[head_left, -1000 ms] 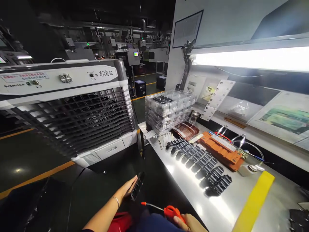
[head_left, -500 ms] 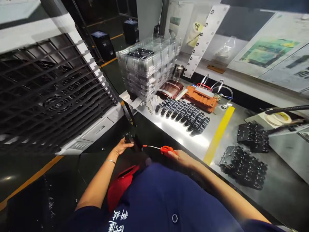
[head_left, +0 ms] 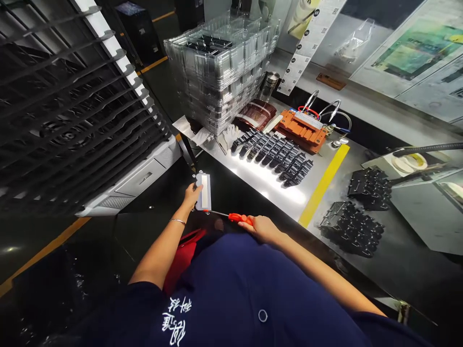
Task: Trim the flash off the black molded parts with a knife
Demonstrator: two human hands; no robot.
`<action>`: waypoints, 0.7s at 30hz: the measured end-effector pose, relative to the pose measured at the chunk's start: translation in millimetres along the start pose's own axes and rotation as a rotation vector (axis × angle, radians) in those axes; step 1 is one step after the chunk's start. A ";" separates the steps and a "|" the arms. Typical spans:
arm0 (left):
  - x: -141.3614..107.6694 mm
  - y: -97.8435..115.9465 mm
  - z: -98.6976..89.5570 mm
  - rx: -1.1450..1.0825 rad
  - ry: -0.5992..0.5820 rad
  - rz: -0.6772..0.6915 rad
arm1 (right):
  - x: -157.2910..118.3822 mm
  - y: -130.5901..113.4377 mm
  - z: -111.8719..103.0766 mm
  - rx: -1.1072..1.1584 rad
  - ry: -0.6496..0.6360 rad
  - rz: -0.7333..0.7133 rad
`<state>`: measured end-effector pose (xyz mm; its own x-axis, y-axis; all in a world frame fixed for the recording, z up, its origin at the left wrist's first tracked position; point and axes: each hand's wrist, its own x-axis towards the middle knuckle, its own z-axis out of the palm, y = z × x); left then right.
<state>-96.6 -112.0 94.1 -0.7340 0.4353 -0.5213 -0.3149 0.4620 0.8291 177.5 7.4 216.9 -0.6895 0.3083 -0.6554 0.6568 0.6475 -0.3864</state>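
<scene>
My left hand (head_left: pixel 192 194) grips the side of a small rectangular part (head_left: pixel 205 192) whose pale face catches the light, held off the table's front edge. In my right hand (head_left: pixel 262 228) is a red air gun (head_left: pixel 240 218), its thin metal nozzle reaching left to the lower end of the part. Rows of black parts (head_left: pixel 275 153) lie on the metal table (head_left: pixel 265 190) beyond my hands. Behind those rows sits an orange fixture (head_left: pixel 301 129) with hoses at its back.
Stacked clear plastic trays (head_left: pixel 220 72) stand at the table's far left corner, beside a brown roll (head_left: pixel 256 114) and a metal-lidded bottle (head_left: pixel 270 83). Right of a yellow strip (head_left: pixel 325 185) are two black part clusters (head_left: pixel 352 229). A large slatted unit (head_left: pixel 72 130) stands left.
The part in my left hand has turned from its dark side to its pale face and moved up. My right hand has shifted slightly left with the air gun. The view has tilted.
</scene>
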 end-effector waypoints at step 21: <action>-28.3 -9.7 -13.2 0.208 -0.273 0.257 | 4.0 10.0 6.9 0.002 0.146 0.245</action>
<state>-80.7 -139.0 103.5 -0.5778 0.7321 -0.3607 0.0060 0.4458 0.8951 183.4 10.3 206.0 -0.5467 0.5528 -0.6289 0.8099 0.5399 -0.2296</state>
